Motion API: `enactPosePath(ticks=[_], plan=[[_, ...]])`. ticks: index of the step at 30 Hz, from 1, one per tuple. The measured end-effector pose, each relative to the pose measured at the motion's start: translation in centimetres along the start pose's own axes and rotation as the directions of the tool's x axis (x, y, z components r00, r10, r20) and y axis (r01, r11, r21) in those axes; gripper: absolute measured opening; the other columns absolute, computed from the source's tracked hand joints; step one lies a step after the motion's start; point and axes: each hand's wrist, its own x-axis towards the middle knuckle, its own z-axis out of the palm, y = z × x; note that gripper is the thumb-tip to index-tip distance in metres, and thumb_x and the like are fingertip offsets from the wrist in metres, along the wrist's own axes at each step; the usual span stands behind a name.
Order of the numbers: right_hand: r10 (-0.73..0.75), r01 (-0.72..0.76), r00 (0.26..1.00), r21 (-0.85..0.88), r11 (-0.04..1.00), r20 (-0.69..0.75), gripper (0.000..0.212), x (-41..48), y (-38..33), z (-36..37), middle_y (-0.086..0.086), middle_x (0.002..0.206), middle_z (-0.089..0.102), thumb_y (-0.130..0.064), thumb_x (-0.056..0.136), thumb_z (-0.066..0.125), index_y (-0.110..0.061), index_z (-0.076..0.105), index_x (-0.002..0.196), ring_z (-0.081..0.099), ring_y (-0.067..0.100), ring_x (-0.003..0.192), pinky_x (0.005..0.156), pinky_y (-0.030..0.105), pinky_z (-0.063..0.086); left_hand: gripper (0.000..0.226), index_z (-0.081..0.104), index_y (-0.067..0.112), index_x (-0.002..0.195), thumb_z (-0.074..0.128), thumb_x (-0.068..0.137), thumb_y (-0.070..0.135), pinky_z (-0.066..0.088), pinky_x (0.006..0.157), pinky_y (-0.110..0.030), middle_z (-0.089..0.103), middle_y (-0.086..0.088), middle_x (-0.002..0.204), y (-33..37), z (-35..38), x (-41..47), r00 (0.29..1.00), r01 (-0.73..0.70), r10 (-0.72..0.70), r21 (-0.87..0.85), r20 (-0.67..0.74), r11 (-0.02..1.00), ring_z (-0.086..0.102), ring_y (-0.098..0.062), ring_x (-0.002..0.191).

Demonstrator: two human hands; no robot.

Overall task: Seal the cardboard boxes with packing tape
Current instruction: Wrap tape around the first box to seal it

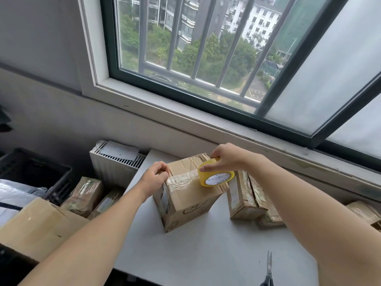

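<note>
On the white desk (pixel 206 254) stands a cardboard box (pixel 185 203), a strip of clear tape across its top. The right hand (pixel 224 159) grips a yellow tape roll (pixel 215 175) whose core label reads "MADE IN CHINA". The left hand (pixel 155 176) pinches the tape's end at the box's left edge.

We look across a white table (pixel 206 254) set under a wide window (pixel 299 83). Just beside the table's far left corner stands a white radiator (pixel 115 170), with a white paper packet (pixel 121 150) lying on top. Left of the radiator sits a black crate (pixel 35 172). Beyond the window's grey bars (pixel 203 38) we see green trees (pixel 226 56) and a white building (pixel 257 19).
</note>
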Motion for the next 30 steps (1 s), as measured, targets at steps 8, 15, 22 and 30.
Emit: enactPosePath(ticks=[8, 15, 22, 30], plan=[[0.014, -0.068, 0.991, -0.405, 0.912, -0.135, 0.077, 0.3, 2.5, -0.4, -0.005, 0.062, 0.055, -0.094, 0.078, 0.042, -0.02, 0.053, 0.061, 0.05, 0.016, 0.062, 0.07, 0.037, 0.033, 0.02, 0.059, 0.011, 0.088, 0.047, 0.093, -0.005, 0.036, 0.068, -0.027, 0.054, -0.001, 0.089, -0.2, 1.4, 1.0, 1.0, 0.019, -0.02, -0.035, -0.017, 0.999, 0.046, -0.014, 0.075], [0.031, -0.033, 0.999, -0.1, 0.994, -0.03, 0.078, -0.1, 5.2, -1.4, 0.0, 0.074, 0.066, -0.093, 0.072, 0.054, -0.017, 0.068, 0.076, 0.06, 0.018, 0.071, 0.061, 0.036, 0.043, 0.026, 0.062, 0.017, 0.083, 0.048, 0.091, -0.003, 0.036, 0.064, -0.028, 0.054, 0.003, 0.074, -0.2, 1.0, 1.9, 0.999, 0.031, -0.032, -0.028, -0.043, 0.999, 0.044, -0.01, 0.066], [0.074, -0.078, 0.997, -0.17, 0.982, -0.027, 0.083, -0.3, 7.2, -1.4, -0.003, 0.078, 0.07, -0.098, 0.069, 0.048, -0.02, 0.074, 0.085, 0.063, 0.014, 0.074, 0.067, 0.038, 0.05, 0.025, 0.062, 0.023, 0.078, 0.051, 0.085, 0.002, 0.036, 0.067, -0.03, 0.052, 0.003, 0.073, 0.2, 2.6, 2.7, 1.0, -0.005, 0.003, -0.07, -0.02, 0.998, 0.044, -0.013, 0.07], [0.095, -0.141, 0.988, -0.482, 0.865, -0.119, 0.076, 0.6, 8.5, -1.3, -0.007, 0.071, 0.057, -0.098, 0.074, 0.039, -0.024, 0.053, 0.07, 0.052, 0.015, 0.07, 0.079, 0.039, 0.039, 0.016, 0.063, 0.018, 0.089, 0.052, 0.085, 0.007, 0.037, 0.068, -0.029, 0.054, 0.015, 0.068, -0.1, 3.1, 3.0, 0.999, -0.018, 0.013, -0.091, -0.045, 0.996, 0.045, -0.007, 0.066]])
